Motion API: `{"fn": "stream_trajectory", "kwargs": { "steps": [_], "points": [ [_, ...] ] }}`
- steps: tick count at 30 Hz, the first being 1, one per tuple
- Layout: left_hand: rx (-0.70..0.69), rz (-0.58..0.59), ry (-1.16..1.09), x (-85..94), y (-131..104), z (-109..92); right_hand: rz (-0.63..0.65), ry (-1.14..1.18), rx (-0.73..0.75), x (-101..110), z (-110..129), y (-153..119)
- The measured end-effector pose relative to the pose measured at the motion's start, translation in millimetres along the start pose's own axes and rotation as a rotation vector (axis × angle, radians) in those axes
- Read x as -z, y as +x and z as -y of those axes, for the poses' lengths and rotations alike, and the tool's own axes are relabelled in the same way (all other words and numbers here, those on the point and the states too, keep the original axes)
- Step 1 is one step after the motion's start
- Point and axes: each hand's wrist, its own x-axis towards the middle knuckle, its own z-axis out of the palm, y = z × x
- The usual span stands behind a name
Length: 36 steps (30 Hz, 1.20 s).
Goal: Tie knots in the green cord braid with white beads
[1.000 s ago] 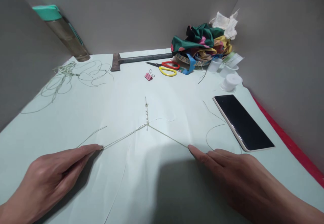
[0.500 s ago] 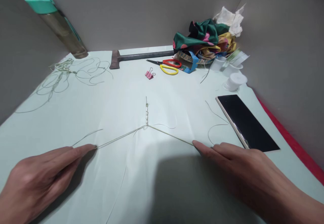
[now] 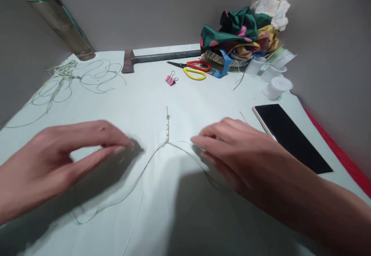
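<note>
A short strip of knotted cord with pale beads (image 3: 167, 129) lies upright in the middle of the table. From its lower end, pale green cords (image 3: 149, 160) curve down on both sides, slack. My left hand (image 3: 78, 148) hovers left of the strip, thumb and index tips together, nothing visible in them. On the other side, my right hand (image 3: 228, 144) has bent fingers, with thumb and index tips slightly apart. A thin white thread (image 3: 182, 141) runs from the strip up to the right index fingertip; whether they touch is unclear. Another white thread (image 3: 136, 219) trails toward me.
Behind lie a pink binder clip (image 3: 171, 80), scissors (image 3: 194, 70), a hammer (image 3: 162, 57) and bunched cloth (image 3: 242, 32). A cord tangle (image 3: 65, 72) and bottle (image 3: 60, 26) are back left. A phone (image 3: 292, 136) and white spools (image 3: 276, 87) stand right.
Both hands have let go of the green cords, which were pulled taut and now hang slack. The hands have moved inward and up toward the beaded strip. The view has shifted slightly.
</note>
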Motion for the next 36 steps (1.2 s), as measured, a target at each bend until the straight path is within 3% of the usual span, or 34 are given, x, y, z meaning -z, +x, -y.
{"fn": "stream_trajectory", "kwargs": {
  "steps": [2, 3, 4, 8, 14, 20, 25, 29, 36],
  "points": [
    [-0.067, 0.0, -0.021, -4.5, 32.0, -0.2, 0.011, 0.051, 0.002, -11.7, -4.8, 24.4],
    [-0.074, 0.099, -0.025, -8.7, 44.4, -0.6, 0.015, 0.072, 0.005, -18.8, -7.1, 33.4],
    [-0.063, 0.113, -0.029, -13.9, 53.9, -1.1, 0.023, 0.093, -0.002, -25.7, -9.1, 40.2],
    [-0.087, 0.191, -0.087, -32.5, 69.2, -4.6, 0.02, 0.145, 0.018, -43.8, -11.9, 52.4],
    [-0.144, 0.264, -0.146, -39.0, 70.8, -9.4, -0.119, 0.188, 0.075, -50.9, -10.4, 51.2],
    [-0.171, 0.17, -0.133, -48.5, 57.6, -9.5, -0.148, 0.23, 0.123, -50.4, -8.2, 45.6],
    [-0.164, 0.202, -0.113, -50.2, 52.0, -9.0, -0.24, 0.188, 0.134, -53.9, -5.6, 48.1],
    [-0.131, 0.205, -0.096, -49.5, 51.0, -10.0, -0.297, 0.213, 0.102, -59.9, -4.2, 48.5],
    [-0.025, 0.188, -0.05, -51.9, 46.5, -13.7, -0.279, 0.37, 0.033, -56.6, -4.9, 49.5]
  ]
}}
